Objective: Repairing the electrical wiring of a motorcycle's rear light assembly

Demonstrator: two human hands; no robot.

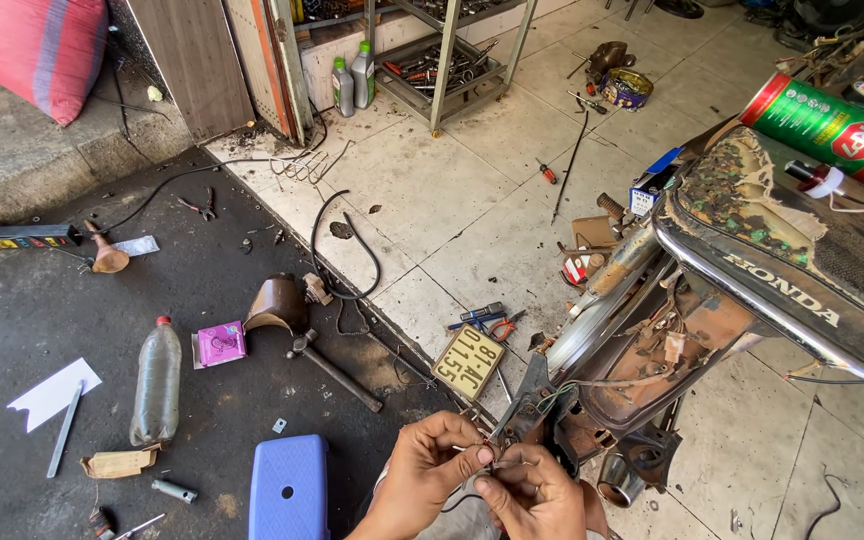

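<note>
My left hand [432, 460] and my right hand [532, 492] meet at the bottom centre, fingertips pinched on thin wires [490, 458] at the rear end of a motorcycle [652, 330]. The bike's tail is stripped, showing rusty metal, loose wiring and a chrome grab rail [752, 290]. Its worn, torn seat [802, 230] reaches off to the right. A green spray can [832, 130] lies on the seat. Exactly which wire each hand holds is hidden by the fingers.
A blue plastic stool [290, 488] stands left of my hands. A hammer [332, 368], a yellow number plate [469, 360], a plastic bottle [157, 380], pliers [500, 325] and cables litter the floor. A metal shelf of tools [442, 65] stands at the back.
</note>
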